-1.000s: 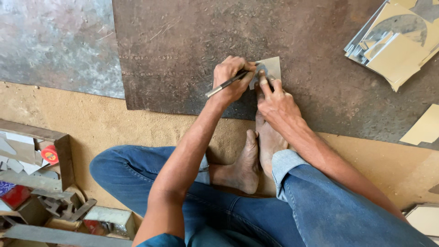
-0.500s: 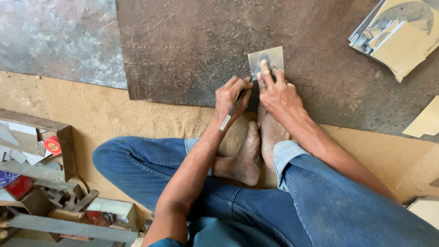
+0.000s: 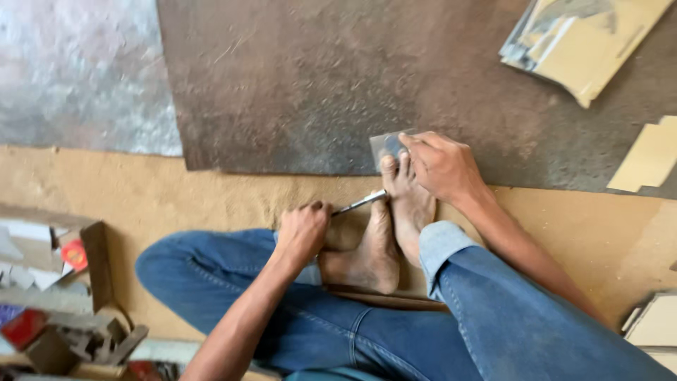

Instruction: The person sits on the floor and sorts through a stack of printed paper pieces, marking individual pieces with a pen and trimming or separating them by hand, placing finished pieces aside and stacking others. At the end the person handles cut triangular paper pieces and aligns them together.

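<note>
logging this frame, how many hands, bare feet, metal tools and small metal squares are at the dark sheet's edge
hands: 2, left hand and right hand
bare feet: 2
thin silver metal tool: 1
small grey metal square: 1
total: 6

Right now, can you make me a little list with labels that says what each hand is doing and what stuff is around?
left hand: closed around a thin silver metal tool, held above the bare feet
right hand: fingers pressing a small grey square metal piece
metal piece: flat on the big dark brown metal sheet, toes on its near edge
top right: stack of tan and grey cut sheets
bottom left: wooden box of odds and ends
legs: blue jeans, seated on the floor
</note>
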